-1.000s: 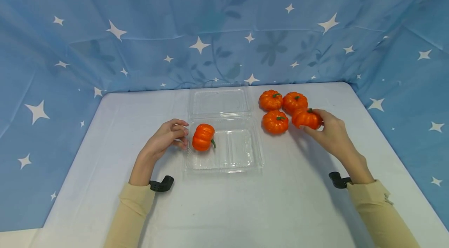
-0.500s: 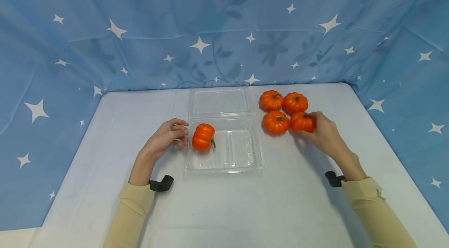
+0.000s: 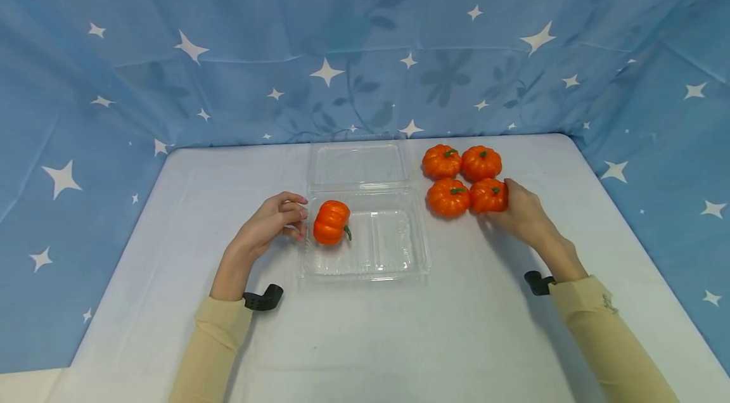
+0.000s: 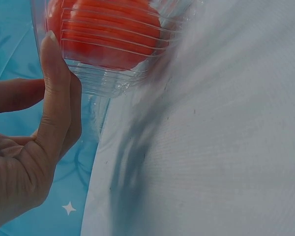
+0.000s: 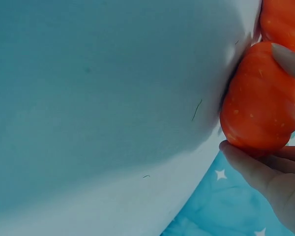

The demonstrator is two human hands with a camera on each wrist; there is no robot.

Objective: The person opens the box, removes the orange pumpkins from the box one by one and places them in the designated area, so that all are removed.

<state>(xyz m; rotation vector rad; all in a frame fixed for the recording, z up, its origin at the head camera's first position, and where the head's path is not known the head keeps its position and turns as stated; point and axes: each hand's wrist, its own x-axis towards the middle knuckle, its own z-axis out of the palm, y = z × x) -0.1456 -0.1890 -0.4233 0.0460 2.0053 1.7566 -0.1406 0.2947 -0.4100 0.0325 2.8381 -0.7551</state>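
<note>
My right hand (image 3: 521, 213) grips a small orange pumpkin (image 3: 487, 196), thumb on one side and fingers on the other. It sits at the near right of a tight group with three similar pumpkins: one at the near left (image 3: 448, 198), one at the far left (image 3: 441, 162) and one at the far right (image 3: 481, 163). In the right wrist view the gripped pumpkin (image 5: 260, 105) lies close to the white cloth. My left hand (image 3: 274, 222) has its relaxed fingers at the left side of a clear plastic clamshell box (image 3: 388, 244); a fingertip (image 4: 50, 44) touches its wall. Inside lies a pumpkin (image 3: 331, 223) tipped sideways.
The box's clear lid (image 3: 359, 165) lies folded back toward the far edge of the white-covered table (image 3: 365, 339). A blue curtain (image 3: 228, 42) with white stars rises behind and along both sides. Dark wrist cameras sit under both wrists.
My right hand has moved left and slightly down with its pumpkin, bringing it beside the near-left one and completing a two-by-two cluster. The left hand and the box stay put.
</note>
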